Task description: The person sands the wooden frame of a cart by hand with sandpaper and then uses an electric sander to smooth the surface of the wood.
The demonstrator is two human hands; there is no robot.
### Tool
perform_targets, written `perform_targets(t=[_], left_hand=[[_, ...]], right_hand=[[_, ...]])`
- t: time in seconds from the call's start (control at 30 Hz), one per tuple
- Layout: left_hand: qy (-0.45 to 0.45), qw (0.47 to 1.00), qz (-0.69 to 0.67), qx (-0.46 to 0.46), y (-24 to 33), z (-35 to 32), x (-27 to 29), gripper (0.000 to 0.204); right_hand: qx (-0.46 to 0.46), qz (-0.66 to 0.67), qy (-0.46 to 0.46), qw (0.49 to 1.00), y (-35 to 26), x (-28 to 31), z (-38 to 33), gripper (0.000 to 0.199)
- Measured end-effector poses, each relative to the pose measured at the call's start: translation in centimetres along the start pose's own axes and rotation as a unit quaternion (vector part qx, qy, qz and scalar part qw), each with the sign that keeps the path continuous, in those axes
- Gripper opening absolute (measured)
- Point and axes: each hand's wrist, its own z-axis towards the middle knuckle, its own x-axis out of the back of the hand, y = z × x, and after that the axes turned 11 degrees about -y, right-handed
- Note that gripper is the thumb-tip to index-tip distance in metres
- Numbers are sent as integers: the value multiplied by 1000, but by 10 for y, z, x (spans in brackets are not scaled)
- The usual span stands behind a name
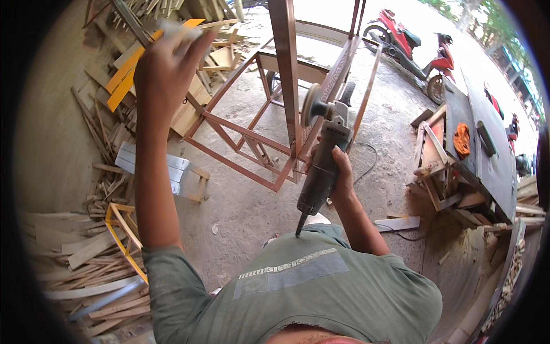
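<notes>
My right hand is wrapped round the dark body of an angle grinder. The tool stands tilted, its round disc at the upper end beside an upright brown metal post, its cord end toward my shirt. Whether the disc spins or touches the post, I cannot tell. My left hand is raised at the upper left, fingers closed and blurred; a pale greyish thing shows at the fingertips, its kind unclear. Ahead of me stands a brown welded metal frame with bars and posts.
Wood offcuts are heaped along the left wall. A small whitish-topped stool stands left of the frame. To the right is a dark-topped workbench with an orange cloth. A red motorbike is parked beyond. A cord trails on the floor.
</notes>
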Motion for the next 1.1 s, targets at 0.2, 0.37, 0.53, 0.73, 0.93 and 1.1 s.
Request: perform_targets(t=[0.2, 0.37, 0.53, 0.73, 0.93, 1.1], left_hand=[[-194, 978, -27, 78, 63, 107, -4, 54], [-49, 983, -175, -41, 68, 104, -52, 34], [-61, 967, -245, -42, 67, 100, -58, 27], [-47, 981, -183, -47, 60, 104, -66, 35], [-85, 983, -160, -35, 43, 110, -72, 47], [-90, 977, -192, 5, 86, 91, -53, 27]], right_hand=[[-22, 38, 7, 999, 1, -28, 7, 57], [-28, 42, 12, 999, 3, -28, 19, 52], [-34, 5, -5, 999, 3, -29, 25, 52], [-35, -7, -14, 999, 11, -18, 24, 55], [-30, -10, -12, 999, 6, -23, 27, 53], [-10, -25, 12, 1000, 13, -20, 23, 52]])
